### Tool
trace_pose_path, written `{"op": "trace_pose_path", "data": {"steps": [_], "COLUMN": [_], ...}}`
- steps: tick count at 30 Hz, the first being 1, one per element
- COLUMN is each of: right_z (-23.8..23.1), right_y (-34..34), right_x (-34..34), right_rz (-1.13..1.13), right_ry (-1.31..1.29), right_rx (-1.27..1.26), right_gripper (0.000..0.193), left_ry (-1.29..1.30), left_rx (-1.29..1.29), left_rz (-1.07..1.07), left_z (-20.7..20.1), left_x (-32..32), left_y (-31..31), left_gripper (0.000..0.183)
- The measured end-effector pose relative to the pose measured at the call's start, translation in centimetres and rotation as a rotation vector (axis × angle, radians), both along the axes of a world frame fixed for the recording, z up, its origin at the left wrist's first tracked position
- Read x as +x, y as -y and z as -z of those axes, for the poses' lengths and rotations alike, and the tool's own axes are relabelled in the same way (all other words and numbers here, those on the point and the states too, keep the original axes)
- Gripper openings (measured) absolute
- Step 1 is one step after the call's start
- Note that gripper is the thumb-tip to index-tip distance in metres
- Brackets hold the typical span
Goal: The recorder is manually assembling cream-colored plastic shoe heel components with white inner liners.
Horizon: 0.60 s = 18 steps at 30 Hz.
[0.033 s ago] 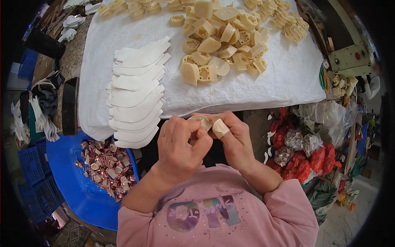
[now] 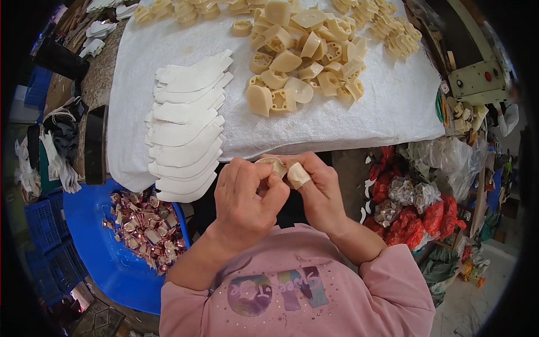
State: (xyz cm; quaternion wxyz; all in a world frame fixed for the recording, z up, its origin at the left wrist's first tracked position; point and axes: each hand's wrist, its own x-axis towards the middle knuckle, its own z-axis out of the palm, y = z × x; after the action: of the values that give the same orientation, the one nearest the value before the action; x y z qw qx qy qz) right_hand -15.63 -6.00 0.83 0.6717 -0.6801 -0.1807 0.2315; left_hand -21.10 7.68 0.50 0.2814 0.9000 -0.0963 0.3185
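Observation:
Both my hands meet in front of my chest, just off the near edge of the cloth-covered table. My left hand (image 2: 244, 194) pinches a small cream shoe heel (image 2: 274, 163), its curved rim showing between the fingers. My right hand (image 2: 318, 188) is closed on the same piece from the other side; pale tape or a finger cover (image 2: 298, 175) wraps the thumb. Fingers hide most of the heel. Beyond my hands lies a heap of beige plastic heels (image 2: 285, 61). To the left, white curved cut pieces (image 2: 182, 135) overlap in a row.
White woven cloth (image 2: 337, 126) covers the table. A blue basin (image 2: 106, 255) at lower left holds shiny pink wrapped pieces (image 2: 149, 233). A dark phone-like slab (image 2: 95, 145) stands by the cloth's left edge. Red plastic bags (image 2: 404, 224) lie at right, below a green machine (image 2: 477, 81).
My right hand has shifted very slightly left, and its taped thumb sits a little closer to my left fingers. Everything else looks the same.

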Motion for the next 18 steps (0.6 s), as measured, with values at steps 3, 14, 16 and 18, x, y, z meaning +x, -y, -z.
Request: {"op": "trace_pose_path", "data": {"steps": [3, 14, 16, 18], "right_z": [-0.5, 1.0, 1.1, 1.2], "right_y": [-0.1, 1.5, 1.1, 0.9], "right_x": [0.6, 5.5, 5.5, 5.5], "right_rz": [-0.074, -0.531, -0.536, -0.540], "right_ry": [0.183, -0.217, -0.215, -0.212], "right_rx": [-0.180, 0.148, 0.133, 0.119], "right_gripper": [0.022, 0.039, 0.039, 0.038], "left_ry": [-0.031, -0.021, -0.013, -0.066], "left_rx": [0.045, -0.557, -0.480, -0.402], "left_rz": [-0.018, 0.309, 0.333, 0.273], "left_z": [0.5, 1.4, 1.2, 1.0], "left_x": [0.1, -0.1, -0.1, -0.2], "left_y": [-0.4, -0.9, -1.0, -1.0], "left_gripper": [0.018, 0.020, 0.019, 0.017]}}
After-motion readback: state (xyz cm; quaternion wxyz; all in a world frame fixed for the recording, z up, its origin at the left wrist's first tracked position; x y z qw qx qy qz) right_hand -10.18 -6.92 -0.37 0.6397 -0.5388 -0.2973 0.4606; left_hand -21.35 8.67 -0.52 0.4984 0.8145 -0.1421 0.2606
